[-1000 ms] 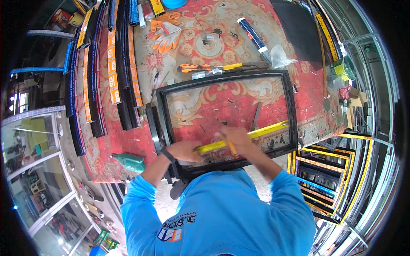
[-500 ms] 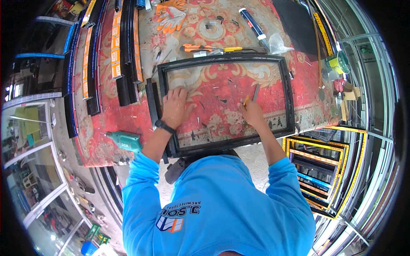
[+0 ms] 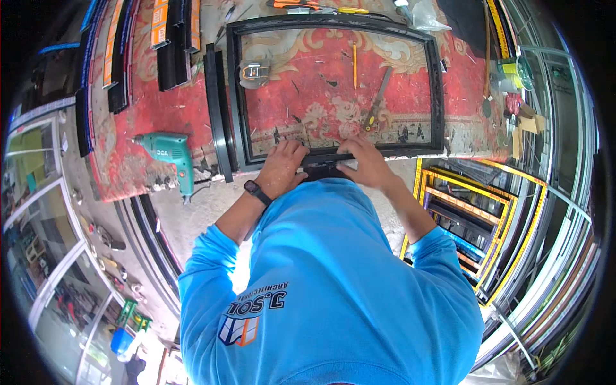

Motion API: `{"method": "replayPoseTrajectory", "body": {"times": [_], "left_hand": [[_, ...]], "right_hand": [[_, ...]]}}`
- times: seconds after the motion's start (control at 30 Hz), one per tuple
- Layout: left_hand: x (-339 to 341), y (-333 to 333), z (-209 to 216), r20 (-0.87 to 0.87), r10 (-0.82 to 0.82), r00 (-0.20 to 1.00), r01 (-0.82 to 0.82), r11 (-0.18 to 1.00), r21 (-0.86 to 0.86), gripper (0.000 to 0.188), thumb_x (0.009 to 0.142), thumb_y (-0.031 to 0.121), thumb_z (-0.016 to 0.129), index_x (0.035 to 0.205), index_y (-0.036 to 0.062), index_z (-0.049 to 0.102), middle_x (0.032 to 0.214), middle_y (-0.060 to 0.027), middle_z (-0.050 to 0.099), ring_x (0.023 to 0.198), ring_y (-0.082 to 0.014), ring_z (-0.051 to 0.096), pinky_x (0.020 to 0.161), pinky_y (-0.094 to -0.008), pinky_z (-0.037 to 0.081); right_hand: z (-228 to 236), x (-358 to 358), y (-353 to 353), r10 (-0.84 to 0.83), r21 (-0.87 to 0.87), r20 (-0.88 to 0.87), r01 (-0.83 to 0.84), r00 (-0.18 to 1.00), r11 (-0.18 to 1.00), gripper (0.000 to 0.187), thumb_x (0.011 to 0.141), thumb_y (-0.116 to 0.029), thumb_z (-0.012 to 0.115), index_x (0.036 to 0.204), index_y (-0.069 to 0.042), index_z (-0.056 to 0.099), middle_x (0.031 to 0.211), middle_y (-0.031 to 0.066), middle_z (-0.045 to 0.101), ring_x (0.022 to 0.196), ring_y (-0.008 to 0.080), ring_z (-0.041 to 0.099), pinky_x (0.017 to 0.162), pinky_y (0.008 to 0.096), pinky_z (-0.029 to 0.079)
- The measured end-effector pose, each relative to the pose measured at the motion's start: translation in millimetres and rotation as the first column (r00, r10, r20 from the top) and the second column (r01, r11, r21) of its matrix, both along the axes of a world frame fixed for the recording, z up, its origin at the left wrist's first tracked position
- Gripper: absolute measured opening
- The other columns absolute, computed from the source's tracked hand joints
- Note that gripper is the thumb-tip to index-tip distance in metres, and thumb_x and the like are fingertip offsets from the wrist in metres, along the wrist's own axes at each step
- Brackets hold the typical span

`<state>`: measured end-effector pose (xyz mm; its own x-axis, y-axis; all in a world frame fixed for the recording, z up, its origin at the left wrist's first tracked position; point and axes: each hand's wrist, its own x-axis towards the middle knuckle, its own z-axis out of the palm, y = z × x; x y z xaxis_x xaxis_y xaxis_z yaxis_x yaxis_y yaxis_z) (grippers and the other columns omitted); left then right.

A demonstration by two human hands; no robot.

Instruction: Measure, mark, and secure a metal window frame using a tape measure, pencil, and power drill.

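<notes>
A black rectangular frame (image 3: 438,96) lies flat on the worn, patterned red covering. My left hand (image 3: 282,168) grips its near bar left of the middle, fingers curled over the top. On the same bar, a short way to the right, my right hand (image 3: 369,163) has its fingers over it and its thumb on the near side. Inside the frame's outline lie a tape measure (image 3: 255,73), a yellow pencil (image 3: 355,64) and a thin flat-bladed tool (image 3: 380,96) with a dark and yellow handle. The undersides of the fingers are hidden.
Black bars (image 3: 219,109) lie along the frame's left side. A green drill (image 3: 168,154) rests near the table's front-left edge. Orange-labelled profiles (image 3: 160,25) lie farther left. Yellow-edged frames (image 3: 475,212) stand at the right, below the table edge.
Both hands have moved back from inside the frame to its near bar. My right hand has let go of the pencil. The tape measure now shows. The view has shifted, with the table higher in the picture.
</notes>
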<state>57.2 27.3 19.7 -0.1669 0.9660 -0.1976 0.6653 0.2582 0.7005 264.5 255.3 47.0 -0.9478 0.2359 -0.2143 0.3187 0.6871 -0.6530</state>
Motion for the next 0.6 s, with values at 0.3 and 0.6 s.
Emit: {"method": "replayPoseTrajectory", "body": {"times": [0.3,0.6], "left_hand": [[47.5,26.2,-15.4,-0.123,0.140,0.982,-0.112,0.971,0.211,0.064,0.082,0.014,0.089,0.140,0.0109,0.063,0.138,-0.0136,0.063,0.133,-0.0388,0.058,0.109,-0.0544,0.046],[64.9,32.4,-41.8,-0.115,0.105,0.988,-0.043,0.893,0.448,0.036,0.082,0.007,0.089,0.115,0.0091,0.074,0.122,-0.0126,0.070,0.112,-0.0403,0.066,0.095,-0.0522,0.055]], "right_hand": [[-55.7,25.2,-9.6,0.087,0.184,-0.096,-0.068,0.992,0.981,0.063,0.086,-0.032,0.090,0.140,-0.011,0.065,0.142,0.0166,0.063,0.135,0.0408,0.059,0.115,0.0592,0.045],[-83.6,16.4,2.5,0.230,0.271,-0.172,-0.179,0.958,0.946,0.051,0.087,-0.037,0.088,0.125,-0.008,0.070,0.127,0.0122,0.068,0.128,0.0352,0.064,0.102,0.0522,0.056]]}}
